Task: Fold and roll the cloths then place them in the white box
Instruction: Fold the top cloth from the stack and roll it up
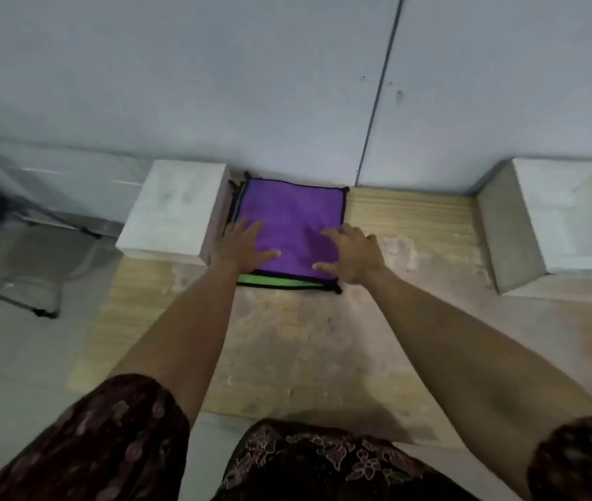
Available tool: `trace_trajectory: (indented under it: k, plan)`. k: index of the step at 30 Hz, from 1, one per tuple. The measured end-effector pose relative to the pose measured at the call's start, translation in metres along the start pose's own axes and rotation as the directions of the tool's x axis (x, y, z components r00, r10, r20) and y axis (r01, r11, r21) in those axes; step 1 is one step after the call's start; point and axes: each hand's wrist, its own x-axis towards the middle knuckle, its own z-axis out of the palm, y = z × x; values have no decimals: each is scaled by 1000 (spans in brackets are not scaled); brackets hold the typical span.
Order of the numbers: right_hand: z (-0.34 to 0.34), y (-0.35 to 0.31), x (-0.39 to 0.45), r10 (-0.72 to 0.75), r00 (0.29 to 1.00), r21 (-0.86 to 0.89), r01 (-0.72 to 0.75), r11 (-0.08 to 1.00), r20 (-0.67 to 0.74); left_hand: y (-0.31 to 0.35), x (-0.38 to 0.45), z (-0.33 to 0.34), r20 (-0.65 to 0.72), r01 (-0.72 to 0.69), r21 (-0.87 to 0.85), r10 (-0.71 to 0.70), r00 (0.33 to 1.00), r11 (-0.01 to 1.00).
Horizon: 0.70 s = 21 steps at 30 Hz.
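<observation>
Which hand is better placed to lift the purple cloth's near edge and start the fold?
Probably the right hand: its thumb lies beside the purple cloth's near right corner, free of obstacles. The left hand lies flat, hemmed in by the white box on the left.

Probably a bare workroom: plain grey panel wall (215, 66), worn wooden table (323, 338), grey tiled floor (16, 356).
</observation>
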Motion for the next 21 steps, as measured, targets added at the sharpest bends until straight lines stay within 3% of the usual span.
trace_trajectory:
  k: [5, 10, 17, 21]
  plan:
    - [42, -8, 5, 45, 990, -43, -39, 998, 136, -29, 2, 29, 40, -107, 107, 103, 994, 989]
    - [65, -12, 18, 72, 979, -48, -64, 997, 189, -45, 12, 40, 71, -117, 76, 111, 991, 990]
    - [87, -7, 30, 48, 988, -135, -28, 990, 145, -62, 24, 56, 22, -107, 59, 106, 994, 992]
    - [92, -7, 33, 44, 995, -100, -35, 994, 90, -61, 28, 58, -55, -102, 91, 107, 993, 991]
